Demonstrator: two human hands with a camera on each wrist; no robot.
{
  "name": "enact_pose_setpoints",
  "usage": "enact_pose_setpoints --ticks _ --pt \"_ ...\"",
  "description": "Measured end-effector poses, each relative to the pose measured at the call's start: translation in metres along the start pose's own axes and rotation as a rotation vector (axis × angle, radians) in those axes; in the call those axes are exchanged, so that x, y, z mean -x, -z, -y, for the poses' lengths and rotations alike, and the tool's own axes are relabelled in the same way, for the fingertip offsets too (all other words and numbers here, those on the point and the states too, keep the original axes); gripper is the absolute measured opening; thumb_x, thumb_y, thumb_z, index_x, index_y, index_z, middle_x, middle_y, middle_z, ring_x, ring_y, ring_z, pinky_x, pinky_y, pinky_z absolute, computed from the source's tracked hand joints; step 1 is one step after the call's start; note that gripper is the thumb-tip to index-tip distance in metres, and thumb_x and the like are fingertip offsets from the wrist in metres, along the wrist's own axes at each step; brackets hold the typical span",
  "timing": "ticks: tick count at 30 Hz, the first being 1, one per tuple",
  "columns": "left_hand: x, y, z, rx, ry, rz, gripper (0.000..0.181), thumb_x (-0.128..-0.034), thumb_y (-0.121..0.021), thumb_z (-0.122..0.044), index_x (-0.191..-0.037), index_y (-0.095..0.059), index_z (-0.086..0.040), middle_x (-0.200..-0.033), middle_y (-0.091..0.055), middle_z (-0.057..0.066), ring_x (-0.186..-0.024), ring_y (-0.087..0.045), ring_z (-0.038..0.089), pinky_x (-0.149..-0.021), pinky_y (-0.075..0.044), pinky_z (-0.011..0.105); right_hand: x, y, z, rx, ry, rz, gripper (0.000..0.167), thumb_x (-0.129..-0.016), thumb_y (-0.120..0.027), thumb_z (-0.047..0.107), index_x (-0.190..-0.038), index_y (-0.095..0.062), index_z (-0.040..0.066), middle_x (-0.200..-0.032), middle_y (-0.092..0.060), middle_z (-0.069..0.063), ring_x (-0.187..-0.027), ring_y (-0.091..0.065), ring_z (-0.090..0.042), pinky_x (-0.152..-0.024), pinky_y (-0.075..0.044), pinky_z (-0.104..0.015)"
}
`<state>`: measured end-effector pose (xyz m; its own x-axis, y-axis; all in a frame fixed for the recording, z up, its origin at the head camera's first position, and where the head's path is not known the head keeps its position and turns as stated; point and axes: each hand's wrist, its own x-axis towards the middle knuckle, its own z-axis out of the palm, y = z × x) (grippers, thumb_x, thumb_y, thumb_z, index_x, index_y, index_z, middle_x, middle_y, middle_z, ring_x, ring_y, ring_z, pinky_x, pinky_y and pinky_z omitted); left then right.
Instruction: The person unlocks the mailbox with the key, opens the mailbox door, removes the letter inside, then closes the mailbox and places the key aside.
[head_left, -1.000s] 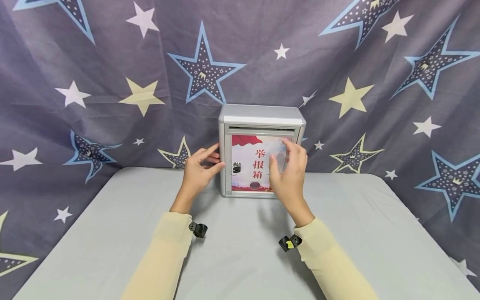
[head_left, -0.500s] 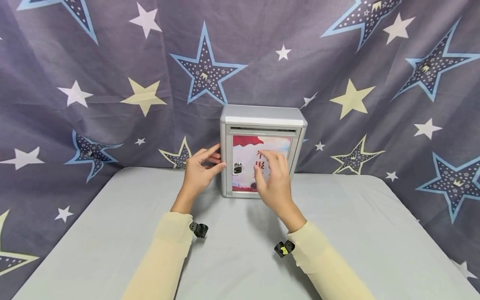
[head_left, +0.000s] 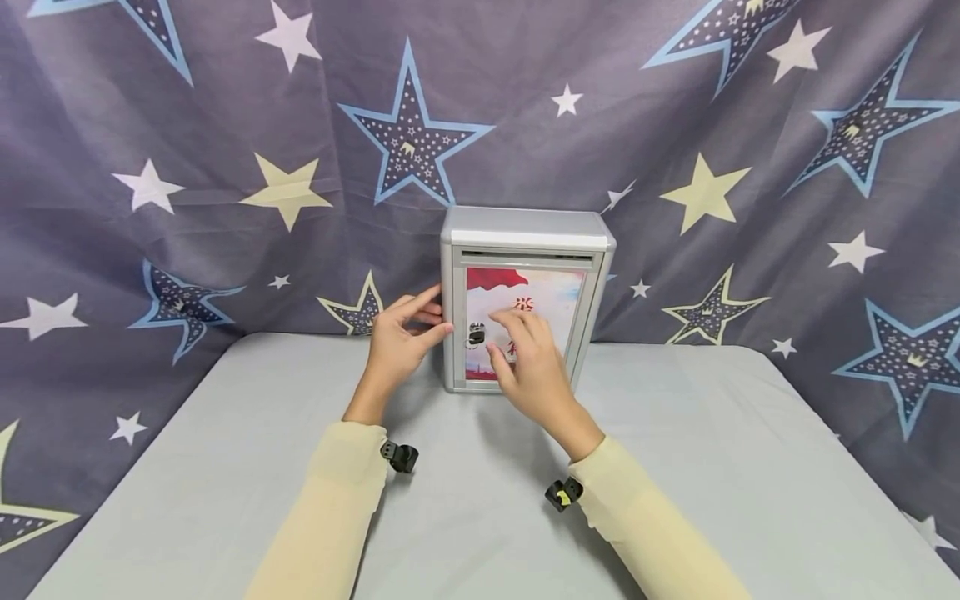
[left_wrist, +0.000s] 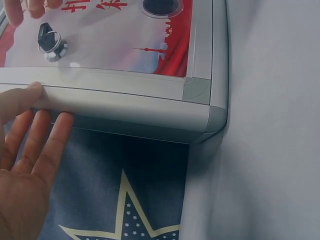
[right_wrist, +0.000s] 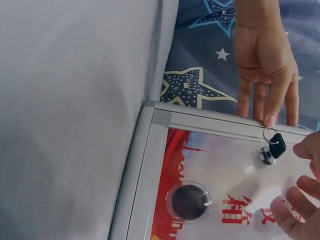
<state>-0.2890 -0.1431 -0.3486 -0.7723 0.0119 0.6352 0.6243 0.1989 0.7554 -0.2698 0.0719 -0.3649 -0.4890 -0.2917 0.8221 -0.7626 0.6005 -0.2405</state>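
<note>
A silver-grey metal box [head_left: 528, 229] stands upright, its front panel printed with a red banner and red characters. The left hand [head_left: 397, 346] rests thumb and fingertips on the box's left side edge. On the panel's left side sits a lock with a black key [head_left: 477, 334] in it; a ring hangs from the key [right_wrist: 277, 145]. The right hand [head_left: 534, 367] is in front of the panel, just right of the key, with thumb and fingers apart and nothing between them. In the left wrist view, the left thumb lies on the frame's edge beneath the lock [left_wrist: 56, 51].
The box stands at the back of a table covered with a pale grey cloth [head_left: 465, 500]. Close behind it hangs a dark curtain [head_left: 525, 158] with star patterns. Black wrist cameras [head_left: 400, 457] are strapped at both sleeves.
The right hand has moved left across the front panel, from its right side to near the key. The left hand has stayed at the box's left edge.
</note>
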Motion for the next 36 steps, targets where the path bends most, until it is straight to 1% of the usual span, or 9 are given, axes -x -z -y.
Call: enact_pose_setpoints --ticks 4,6,11,13,20,26,29,32,36 --pt "0.000 -0.001 -0.001 0.004 0.008 0.003 0.053 -0.0817 -0.081 0.009 -0.133 -0.066 0.004 -0.102 -0.066 0.029 -0.092 -0.069 0.044 -0.077 -0.060 0.026 0.000 -0.003 -0.003 0.013 0.041 0.017 0.037 -0.092 -0.073 0.007 -0.127 -0.064 0.000 -0.120 -0.064 -0.013 -0.109 -0.059 -0.034 -0.094 -0.052 -0.045" --pt "0.000 -0.002 -0.001 0.008 0.005 0.001 0.053 -0.0814 -0.081 0.010 -0.132 -0.066 0.004 -0.102 -0.066 0.030 -0.092 -0.069 0.045 -0.078 -0.061 0.030 0.000 -0.006 -0.005 0.018 0.063 0.023 0.036 -0.092 -0.072 0.006 -0.126 -0.065 0.000 -0.118 -0.065 -0.013 -0.109 -0.059 -0.033 -0.096 -0.052 -0.044" --pt "0.001 -0.003 -0.001 0.010 -0.005 0.007 0.053 -0.0816 -0.080 0.010 -0.132 -0.065 0.005 -0.101 -0.066 0.030 -0.091 -0.070 0.045 -0.082 -0.059 0.057 0.003 -0.014 -0.009 0.031 0.094 0.037 0.034 -0.091 -0.072 0.005 -0.124 -0.065 0.000 -0.116 -0.064 -0.012 -0.108 -0.060 -0.031 -0.095 -0.051 -0.042" --pt "0.001 -0.004 0.000 0.012 0.000 0.010 0.053 -0.0818 -0.080 0.010 -0.133 -0.065 0.005 -0.102 -0.066 0.030 -0.092 -0.070 0.045 -0.083 -0.058 0.060 0.003 -0.016 -0.010 0.030 0.103 0.036 0.033 -0.091 -0.072 0.003 -0.123 -0.065 -0.001 -0.115 -0.064 -0.013 -0.107 -0.059 -0.031 -0.095 -0.051 -0.042" --pt "0.000 -0.004 0.001 0.026 0.026 0.015 0.054 -0.0823 -0.080 0.009 -0.134 -0.064 0.004 -0.104 -0.065 0.030 -0.094 -0.069 0.045 -0.084 -0.059 0.057 -0.001 -0.018 -0.007 0.034 0.145 0.017 0.031 -0.088 -0.073 -0.004 -0.118 -0.067 -0.005 -0.111 -0.063 -0.015 -0.105 -0.060 -0.032 -0.094 -0.052 -0.043" --pt "-0.001 -0.002 -0.001 0.015 0.011 0.024 0.054 -0.0833 -0.079 0.010 -0.134 -0.064 0.005 -0.104 -0.064 0.031 -0.095 -0.069 0.045 -0.086 -0.056 0.061 -0.007 -0.018 -0.003 0.107 0.193 0.053 0.023 -0.090 -0.068 -0.006 -0.113 -0.069 -0.003 -0.113 -0.065 -0.015 -0.107 -0.060 -0.032 -0.098 -0.052 -0.040" --pt "-0.001 -0.001 -0.001 0.013 0.015 0.031 0.054 -0.0834 -0.079 0.010 -0.135 -0.064 0.005 -0.105 -0.064 0.030 -0.095 -0.069 0.045 -0.085 -0.059 0.057 -0.006 -0.020 -0.002 0.173 0.234 0.079 0.021 -0.089 -0.067 -0.008 -0.110 -0.071 -0.003 -0.112 -0.067 -0.015 -0.106 -0.061 -0.032 -0.097 -0.054 -0.037" --pt "0.000 0.000 -0.001 0.006 0.031 0.032 0.054 -0.0837 -0.079 0.009 -0.135 -0.064 0.003 -0.105 -0.065 0.029 -0.095 -0.069 0.043 -0.083 -0.061 0.046 -0.005 -0.021 0.000 0.240 0.279 0.094 0.021 -0.088 -0.068 -0.009 -0.107 -0.073 -0.002 -0.111 -0.069 -0.013 -0.105 -0.063 -0.029 -0.096 -0.055 -0.034" --pt "0.000 0.001 -0.001 0.007 0.031 0.028 0.054 -0.0833 -0.079 0.010 -0.134 -0.064 0.003 -0.105 -0.064 0.030 -0.096 -0.069 0.044 -0.085 -0.061 0.045 -0.004 -0.023 0.002 0.292 0.304 0.101 0.021 -0.089 -0.069 -0.009 -0.107 -0.075 -0.001 -0.110 -0.071 -0.011 -0.105 -0.064 -0.027 -0.097 -0.055 -0.032"
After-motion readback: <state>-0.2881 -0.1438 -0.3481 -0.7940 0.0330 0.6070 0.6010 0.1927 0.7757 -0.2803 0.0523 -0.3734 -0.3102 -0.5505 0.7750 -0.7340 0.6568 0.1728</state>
